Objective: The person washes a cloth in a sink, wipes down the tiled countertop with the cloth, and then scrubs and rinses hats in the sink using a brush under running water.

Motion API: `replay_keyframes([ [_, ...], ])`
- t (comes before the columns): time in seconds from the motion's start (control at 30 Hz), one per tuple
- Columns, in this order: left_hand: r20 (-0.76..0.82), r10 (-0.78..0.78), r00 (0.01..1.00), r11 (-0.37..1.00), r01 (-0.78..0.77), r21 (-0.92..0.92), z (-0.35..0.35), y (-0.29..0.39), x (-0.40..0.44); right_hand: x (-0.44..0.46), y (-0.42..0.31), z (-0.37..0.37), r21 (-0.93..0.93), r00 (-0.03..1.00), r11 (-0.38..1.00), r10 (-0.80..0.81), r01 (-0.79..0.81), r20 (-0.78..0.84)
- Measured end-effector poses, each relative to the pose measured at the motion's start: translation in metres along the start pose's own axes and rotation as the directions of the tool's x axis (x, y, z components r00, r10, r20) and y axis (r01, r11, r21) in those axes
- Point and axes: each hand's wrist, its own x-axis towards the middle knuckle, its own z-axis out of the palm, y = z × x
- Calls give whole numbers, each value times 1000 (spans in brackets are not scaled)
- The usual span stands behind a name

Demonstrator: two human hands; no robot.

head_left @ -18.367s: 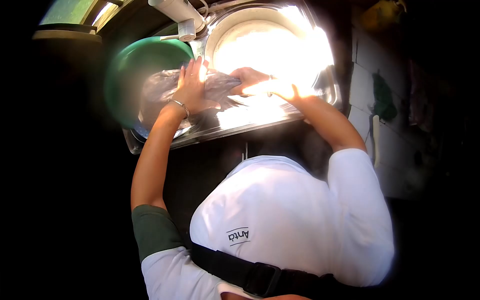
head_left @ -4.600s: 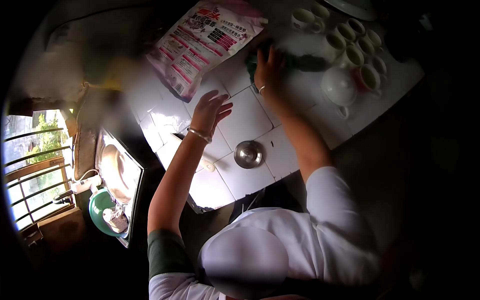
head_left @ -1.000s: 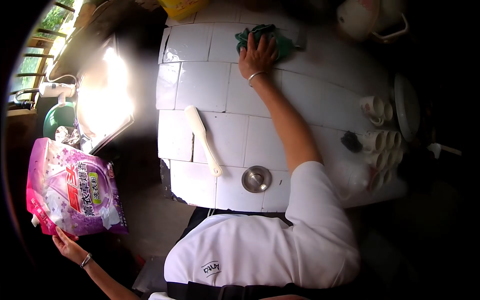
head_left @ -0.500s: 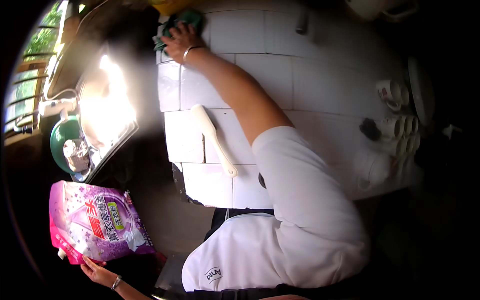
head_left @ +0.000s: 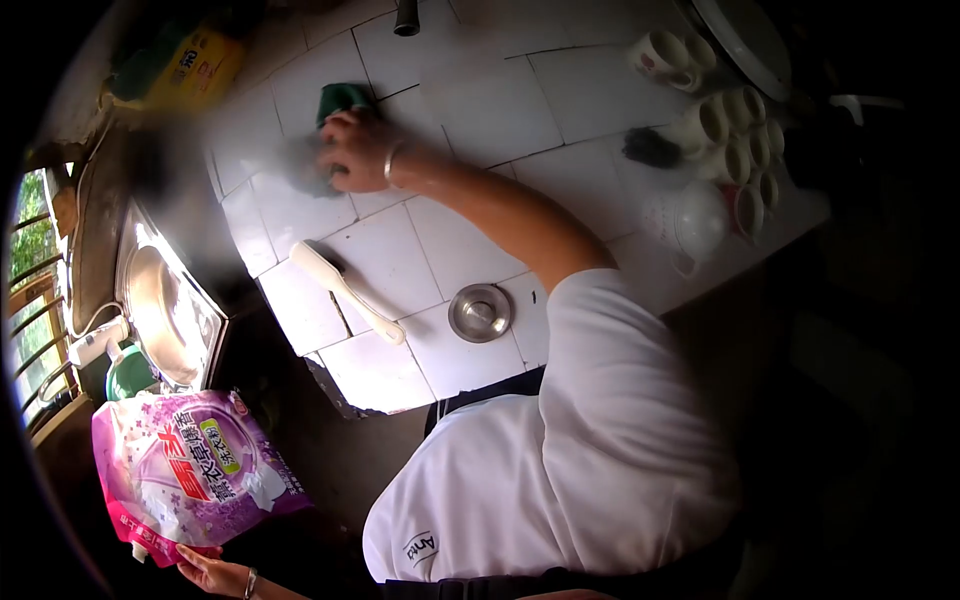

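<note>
At the lower left, my left hand (head_left: 212, 574) pinches the pink edge of a purple and white laundry powder bag (head_left: 205, 465), which hangs beside the table. A small white spout shows at the bag's corner. My right hand (head_left: 357, 152) reaches across the white tiled table (head_left: 480, 210) and presses a dark green cloth (head_left: 343, 100) against the tiles, its fingers curled over it. Part of the cloth beside the fingers is blurred. Nearer my body lie a cream-coloured flat paddle with a long handle (head_left: 345, 290) and a round metal lid (head_left: 480, 313).
Several cups (head_left: 735, 135) and a white teapot (head_left: 690, 225) stand on the right, near a dark scrubber (head_left: 652, 148). A large round pan (head_left: 160, 315) and a green basin (head_left: 130, 372) are on the left by a barred window. A yellow package (head_left: 200, 65) is at the top left.
My right hand has drawn the cloth nearer across the tiles. The view has turned and shifted, showing the metal lid and more of the cups. My left hand still holds the bag.
</note>
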Motion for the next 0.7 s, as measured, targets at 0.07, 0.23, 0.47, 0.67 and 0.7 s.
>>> replay_keyframes([
  [0.07,7,0,1000,996,1,-93,11,19,-16,-42,19,-18,-78,976,996,31,-49,-217],
  [0.23,88,24,996,947,5,-321,19,-16,-6,-122,57,-79,-314,672,924,-90,-218,-735],
  [0.47,115,22,993,891,33,-453,30,-22,-7,-135,84,-108,-284,482,752,51,-595,-875],
  [0.67,135,522,842,777,-404,-483,35,-60,27,-150,128,-59,-459,593,733,-94,-502,-800],
  [0.7,150,623,767,721,-490,-490,37,-65,34,-162,103,-51,-454,591,739,-94,-497,-801],
])
